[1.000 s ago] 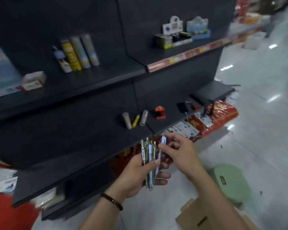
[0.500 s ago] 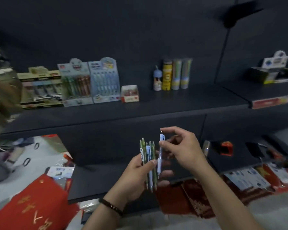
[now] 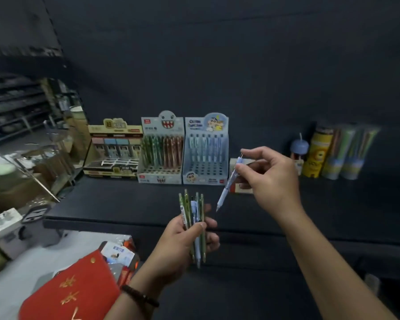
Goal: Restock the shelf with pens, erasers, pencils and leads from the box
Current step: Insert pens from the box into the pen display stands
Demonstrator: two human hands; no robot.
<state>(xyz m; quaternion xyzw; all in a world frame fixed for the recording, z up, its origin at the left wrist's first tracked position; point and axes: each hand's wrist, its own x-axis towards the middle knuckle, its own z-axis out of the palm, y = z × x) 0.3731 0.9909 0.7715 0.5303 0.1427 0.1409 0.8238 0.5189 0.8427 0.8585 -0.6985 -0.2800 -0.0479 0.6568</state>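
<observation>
Pen (image 3: pixel 227 188), pale blue: single, pinched near its upper end between thumb and forefinger of right hand (image 3: pixel 271 181), tip slanting down-left over shelf (image 3: pixel 116 199), before blue display box (image 3: pixel 206 155). Pen bundle (image 3: pixel 195 212): upright, gripped in curled left hand (image 3: pixel 180 245).

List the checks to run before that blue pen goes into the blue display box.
1. The right hand pinches the blue pen: ok.
2. Its tip points downward: ok.
3. The blue display box has free holes in front: ok.
4. The pen is above a free hole: not ok, it hangs right of the box.
5. The left hand grips the other pens: ok.
6. The pen matches the box's stock: cannot tell.
</observation>
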